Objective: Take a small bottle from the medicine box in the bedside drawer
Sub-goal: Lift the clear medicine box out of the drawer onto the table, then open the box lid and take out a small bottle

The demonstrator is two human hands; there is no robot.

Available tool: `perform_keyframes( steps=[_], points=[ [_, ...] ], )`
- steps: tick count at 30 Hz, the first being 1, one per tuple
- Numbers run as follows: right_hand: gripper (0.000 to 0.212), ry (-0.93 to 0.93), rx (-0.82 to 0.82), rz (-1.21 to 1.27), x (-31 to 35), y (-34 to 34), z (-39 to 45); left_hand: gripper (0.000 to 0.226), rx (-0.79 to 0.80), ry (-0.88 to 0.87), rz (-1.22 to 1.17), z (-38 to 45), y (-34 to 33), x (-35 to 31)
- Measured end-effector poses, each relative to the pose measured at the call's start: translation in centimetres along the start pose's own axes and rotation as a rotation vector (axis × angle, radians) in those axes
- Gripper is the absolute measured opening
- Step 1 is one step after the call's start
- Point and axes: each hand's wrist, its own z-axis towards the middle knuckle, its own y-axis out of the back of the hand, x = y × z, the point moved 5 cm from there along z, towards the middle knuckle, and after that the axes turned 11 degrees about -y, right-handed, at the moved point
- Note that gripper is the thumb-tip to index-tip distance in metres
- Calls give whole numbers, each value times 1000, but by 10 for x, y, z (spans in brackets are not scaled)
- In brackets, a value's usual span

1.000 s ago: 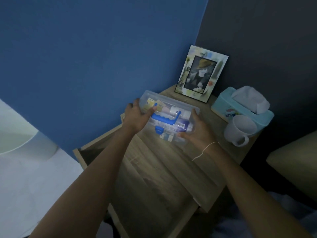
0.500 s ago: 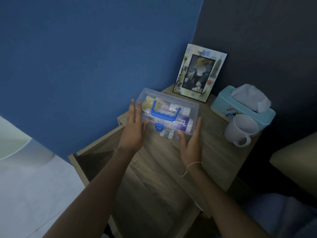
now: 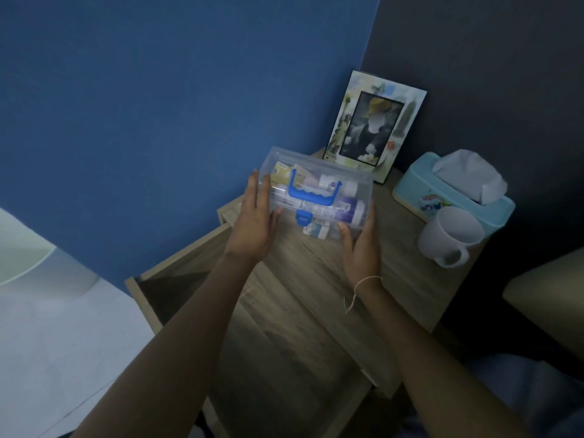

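The clear plastic medicine box (image 3: 354,181), lid closed, has a blue handle (image 3: 311,196) and a blue front latch (image 3: 302,219). It sits at the left of the wooden bedside table top (image 3: 407,279). Through the lid I see small packets and a white bottle with a purple label (image 3: 347,209). My left hand (image 3: 252,226) presses against the box's left end, thumb at its front. My right hand (image 3: 360,245) clasps the right end. The open drawer (image 3: 177,257) extends below my arms.
A picture frame (image 3: 376,124) leans on the dark wall behind the box. A light blue tissue box (image 3: 442,197) and a white mug (image 3: 448,237) stand on the table's right side. A white bed (image 3: 47,327) lies at left, a blue wall behind.
Both hands, which lay flat beside the box half a second ago, have closed in on its ends. The box looks slightly raised and tilted toward me.
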Motion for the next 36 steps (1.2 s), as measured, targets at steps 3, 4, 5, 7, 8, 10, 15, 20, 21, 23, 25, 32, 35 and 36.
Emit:
perform_keyframes(
  steps=[3,4,5,7,8,10,15,20,21,23,25,32,35,36],
  points=[
    [72,-25,12,-17,3,3,-1,65,58,1,23,-1,3,-1],
    [72,-37,22,-15,4,4,-2,68,83,5,26,-1,5,-2],
    [72,-51,32,-11,6,5,-4,71,111,13,28,-1,8,-3],
    [70,-75,46,-7,11,6,-7,79,163,42,26,-1,14,-4],
    [69,-99,52,1,12,7,-9,82,198,61,29,-1,16,-6],
    [67,-144,59,-2,17,11,-9,87,277,86,52,1,21,-10],
    [76,-141,67,-135,24,13,-7,87,392,25,309,1,35,-16],
    [81,240,58,-402,42,20,5,86,396,33,341,-10,31,-21],
    [77,267,83,-466,42,22,8,86,392,47,317,-12,29,-23],
    [68,262,173,-521,38,25,6,87,416,49,312,-18,26,-27],
    [63,255,230,-521,38,31,4,88,434,51,312,-20,29,-29],
    [59,269,187,-485,43,33,4,77,270,54,235,-24,24,-39],
    [61,206,168,-461,42,36,7,72,249,53,273,-27,13,-43],
    [65,184,175,-449,42,37,9,68,166,54,259,-28,14,-46]
  ],
)
